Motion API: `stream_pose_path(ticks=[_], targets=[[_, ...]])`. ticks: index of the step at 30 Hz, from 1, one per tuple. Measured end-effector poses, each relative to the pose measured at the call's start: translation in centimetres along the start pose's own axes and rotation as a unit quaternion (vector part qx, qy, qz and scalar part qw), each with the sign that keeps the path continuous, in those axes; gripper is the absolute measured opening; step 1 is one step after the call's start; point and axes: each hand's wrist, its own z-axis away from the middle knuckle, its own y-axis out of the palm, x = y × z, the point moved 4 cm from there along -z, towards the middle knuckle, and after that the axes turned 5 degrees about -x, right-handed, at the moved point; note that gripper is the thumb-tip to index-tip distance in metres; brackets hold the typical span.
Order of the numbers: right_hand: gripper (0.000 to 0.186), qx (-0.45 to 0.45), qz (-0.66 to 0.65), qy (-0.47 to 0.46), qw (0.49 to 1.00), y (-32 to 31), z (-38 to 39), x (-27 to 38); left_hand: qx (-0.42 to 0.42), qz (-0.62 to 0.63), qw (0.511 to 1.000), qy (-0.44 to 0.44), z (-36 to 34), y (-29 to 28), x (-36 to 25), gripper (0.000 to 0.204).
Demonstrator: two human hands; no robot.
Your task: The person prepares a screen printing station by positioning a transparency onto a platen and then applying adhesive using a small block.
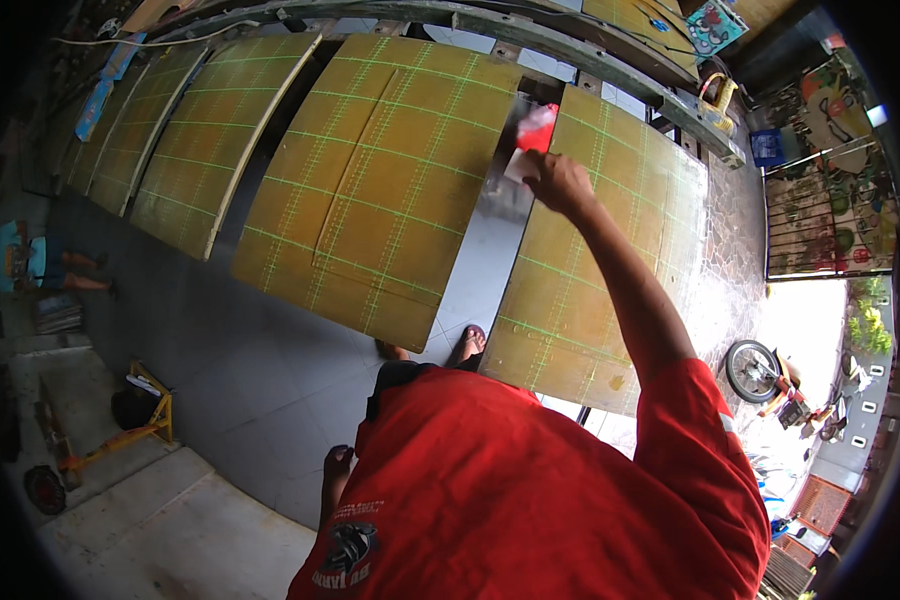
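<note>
My right hand point(562, 184) reaches out over the gap between two large yellow-brown boards. Its fingers close on a small pale flat piece point(521, 167), whose exact kind I cannot make out. Just beyond it, in the gap, is a blurred red and white thing point(537, 128). The right board point(560, 290), marked with green grid lines, lies under my right forearm. To the left of the gap is the middle board point(370, 200), with the same green lines and a long raised ridge. My left hand is out of sight.
More green-lined boards point(220, 130) stand in a row at the left. A long rail point(590, 55) runs behind the boards. Yellow cord point(718, 92) hangs at its right end. A yellow-framed wheeled stand point(150, 410) is at lower left, a motorbike point(770, 380) at right. Another person point(45, 262) is at far left.
</note>
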Motion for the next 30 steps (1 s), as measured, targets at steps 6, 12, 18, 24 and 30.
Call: stream_pose_path(ticks=[6,12,18,24,30], targets=[[0.035,0.024,-0.042,-0.059,0.997,-1.9,14.0,8.5,0.043,-0.068,0.995,0.052,-1.6,4.0,-19.4,0.046],[0.027,0.141,-0.114,-0.112,0.977,-3.2,18.3,13.1,0.042,-0.105,0.990,0.088,-3.7,2.9,-20.9,0.041],[0.042,-0.033,-0.145,-0.039,0.988,-7.3,4.6,6.7,0.024,-0.066,0.997,0.043,-6.1,-2.4,-17.9,0.042],[0.042,-0.095,-0.052,-0.005,0.994,-4.5,-11.2,1.2,-0.027,-0.051,0.998,0.035,-6.0,-7.4,-11.1,0.041],[0.041,-0.063,0.000,0.028,0.998,0.7,-9.8,-0.2,-0.009,-0.002,0.999,-0.051,-2.1,-8.7,-7.8,0.035]])
